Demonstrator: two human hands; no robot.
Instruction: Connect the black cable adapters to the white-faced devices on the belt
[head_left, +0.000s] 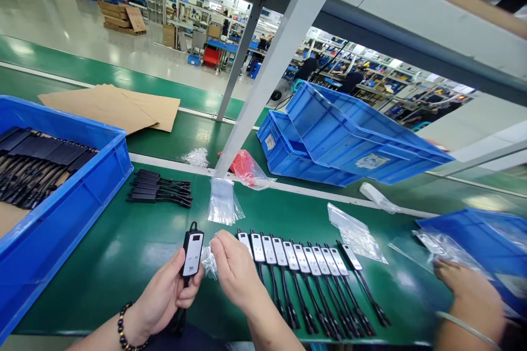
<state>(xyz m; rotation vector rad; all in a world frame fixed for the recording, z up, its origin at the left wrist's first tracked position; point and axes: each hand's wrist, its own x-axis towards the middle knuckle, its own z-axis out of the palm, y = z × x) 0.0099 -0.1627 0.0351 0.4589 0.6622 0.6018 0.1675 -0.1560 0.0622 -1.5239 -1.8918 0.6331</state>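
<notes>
My left hand (167, 290), with a beaded bracelet at the wrist, grips a black cable controller (193, 255) upright; it has a pale face plate, a small dark window and a loop on top. Its cable hangs below the palm. Just right of it, my right hand (235, 263) has its fingers pinched together; whatever they hold is hidden. Between the hands lies a small heap of white pieces (209, 263), partly covered. To the right, several similar controllers (298, 258) lie in a row, face plates up, cables toward me.
A blue crate (102, 175) of black cabled units stands left. Plain units (154, 186), clear bags (222, 203) and a red bag (247, 167) lie behind my hands. Blue crates (349, 142) are stacked beyond the post (280, 55). At right, another person's hand (469, 290) touches clear bags.
</notes>
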